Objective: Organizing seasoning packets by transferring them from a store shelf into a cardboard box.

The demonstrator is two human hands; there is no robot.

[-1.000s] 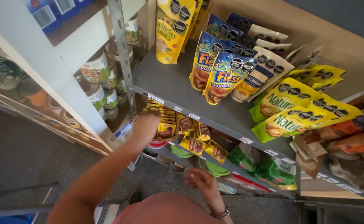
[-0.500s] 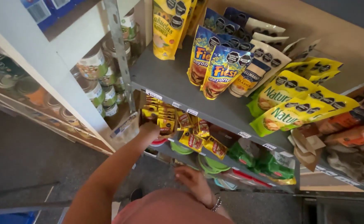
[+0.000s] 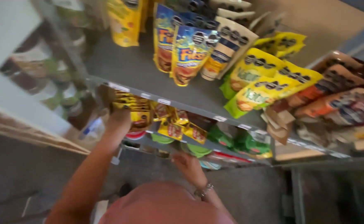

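Your left hand reaches under the grey shelf near its left end, against the yellow packets on the lower shelf; blur hides whether its grip has closed on one. Your right hand hangs loosely open, empty, just below that lower shelf's front edge, beneath small red-and-yellow sachets

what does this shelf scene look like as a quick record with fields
place: grey metal shelf stocked with snack bags
left hand: left hand reaches to the yellow packets under the top board; grip blurred
right hand: right hand lower down, near the green packs, holding nothing visible
top board: blue pouches, lime-green bags
left side: jars, blurred
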